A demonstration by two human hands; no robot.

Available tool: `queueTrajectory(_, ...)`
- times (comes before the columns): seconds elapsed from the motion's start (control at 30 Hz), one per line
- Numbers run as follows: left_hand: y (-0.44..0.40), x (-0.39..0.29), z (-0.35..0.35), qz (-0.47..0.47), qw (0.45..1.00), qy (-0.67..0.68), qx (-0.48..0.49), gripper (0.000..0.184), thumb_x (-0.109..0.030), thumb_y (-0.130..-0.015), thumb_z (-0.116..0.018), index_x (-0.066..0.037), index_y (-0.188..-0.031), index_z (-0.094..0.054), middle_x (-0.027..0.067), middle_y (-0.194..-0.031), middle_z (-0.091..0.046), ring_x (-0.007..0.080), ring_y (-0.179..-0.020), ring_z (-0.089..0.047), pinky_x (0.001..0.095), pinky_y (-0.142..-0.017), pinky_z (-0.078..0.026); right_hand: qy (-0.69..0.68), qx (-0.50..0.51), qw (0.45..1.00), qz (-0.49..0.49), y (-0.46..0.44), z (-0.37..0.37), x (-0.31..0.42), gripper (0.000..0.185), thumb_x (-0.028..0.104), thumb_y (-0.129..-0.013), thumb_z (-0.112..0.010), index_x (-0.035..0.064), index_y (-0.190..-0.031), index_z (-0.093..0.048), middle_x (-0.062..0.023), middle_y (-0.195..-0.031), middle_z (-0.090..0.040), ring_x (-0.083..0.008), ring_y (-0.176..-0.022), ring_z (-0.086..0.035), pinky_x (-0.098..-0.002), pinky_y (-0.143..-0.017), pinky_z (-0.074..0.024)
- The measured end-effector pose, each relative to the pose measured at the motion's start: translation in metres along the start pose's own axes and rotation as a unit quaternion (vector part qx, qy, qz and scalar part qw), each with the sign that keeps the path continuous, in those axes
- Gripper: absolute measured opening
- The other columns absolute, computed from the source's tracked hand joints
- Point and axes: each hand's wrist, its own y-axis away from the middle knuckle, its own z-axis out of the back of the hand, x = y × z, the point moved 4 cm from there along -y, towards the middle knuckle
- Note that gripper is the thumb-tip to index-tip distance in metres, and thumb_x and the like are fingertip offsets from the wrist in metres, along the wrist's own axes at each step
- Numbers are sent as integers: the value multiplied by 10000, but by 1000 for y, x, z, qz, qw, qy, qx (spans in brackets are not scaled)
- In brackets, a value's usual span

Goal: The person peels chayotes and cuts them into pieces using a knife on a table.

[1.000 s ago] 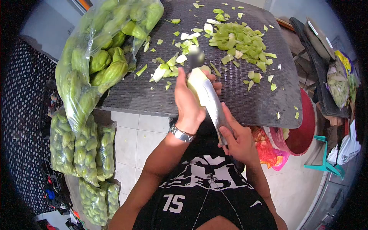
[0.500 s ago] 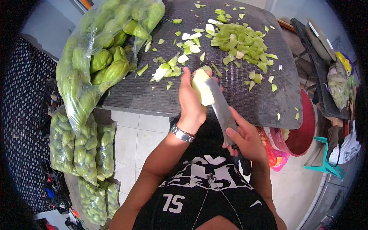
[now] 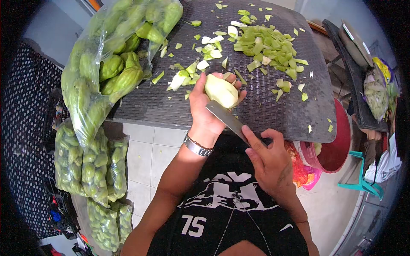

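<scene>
A pale, peeled chayote (image 3: 221, 91) rests in my left hand (image 3: 204, 106), the fingers curled around its far side and the thumb along its left. My right hand (image 3: 269, 160) grips a knife (image 3: 228, 120) with a broad grey blade; its handle is hidden in the fist. The blade's tip end lies just below the chayote's near end, close to my left palm; whether it touches cannot be made out. Pale peel scraps (image 3: 181, 79) lie on the dark woven-pattern table (image 3: 153, 109) beyond my left hand. A heap of green slices (image 3: 269, 49) lies farther right.
A large clear bag of unpeeled chayotes (image 3: 119, 70) covers the table's left end. More filled bags (image 3: 95, 164) stand below it at left. On the right are a red tub (image 3: 339, 145), a teal stool (image 3: 362, 181) and a dark side table (image 3: 354, 77) with a bagged vegetable.
The knife has swung from the chayote's right side down to its near end, turning flatter. My left hand has shifted slightly left and turned more palm-up, with the chayote rotated in it.
</scene>
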Motion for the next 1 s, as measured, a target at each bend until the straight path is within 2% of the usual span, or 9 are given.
queueTrajectory(0.2, -5, -5, 7, -15, 994, -44, 95, 449, -472, -1088, -379, -96, -1115, -622, 156, -1105, -670, 383, -1027, -663, 520, -908, -544, 36, -24, 999, 16, 1, 3, 3, 503, 238, -968, -682, 287, -1460, -589, -205, -1185, -532, -353, -963, -632, -439, -799, -549)
queueTrajectory(0.3, -4, -5, 2, -26, 993, -59, 101, 451, -464, -1093, -350, -101, -1107, -618, 136, -1078, -666, 384, -1014, -661, 515, -904, -545, 44, -33, 998, 16, 1, 2, 1, 496, 226, -960, -690, 277, -1446, -605, -198, -1169, -537, -349, -953, -629, -438, -794, -547)
queueTrajectory(0.4, 1, -2, -8, -36, 997, -57, 37, 418, -462, -1081, -389, -108, -1045, -608, 110, -987, -653, 340, -936, -649, 462, -816, -541, 36, -42, 998, 14, 0, 1, -1, 472, 214, -961, -689, 262, -1426, -626, -191, -1143, -545, -342, -934, -630, -433, -777, -547)
queueTrajectory(0.5, -1, -4, -3, -9, 993, -9, 118, 398, -420, -1090, -378, -93, -1090, -604, 117, -1061, -646, 362, -1028, -642, 544, -935, -525, 13, -37, 999, 13, -1, 2, -1, 453, 205, -964, -684, 249, -1413, -640, -185, -1116, -552, -332, -890, -636, -429, -746, -547)
queueTrajectory(0.7, -1, 0, -3, -26, 994, 7, 105, 364, -403, -1087, -401, -92, -1073, -587, 106, -1047, -637, 350, -1060, -629, 590, -1047, -464, -10, -32, 999, 12, 0, 3, -1, 452, 192, -964, -681, 229, -1413, -643, -178, -1075, -557, -318, -804, -639, -427, -697, -545)
queueTrajectory(0.9, 6, 6, -4, -30, 991, 6, 131, 378, -395, -1088, -403, -73, -1092, -600, 123, -1099, -648, 372, -1156, -612, 601, -1084, -439, -36, -55, 997, 33, -6, 3, -2, 435, 171, -959, -675, 198, -1392, -662, -186, -1044, -562, -316, -819, -633, -421, -704, -544)
queueTrajectory(1.0, 10, 5, -8, -54, 993, -2, 108, 389, -388, -1089, -393, -67, -1089, -613, 135, -1153, -651, 390, -1223, -592, 592, -1099, -430, -25, -72, 996, 43, -7, 3, -1, 438, 170, -953, -679, 196, -1390, -664, -187, -1046, -562, -314, -837, -633, -412, -706, -543)
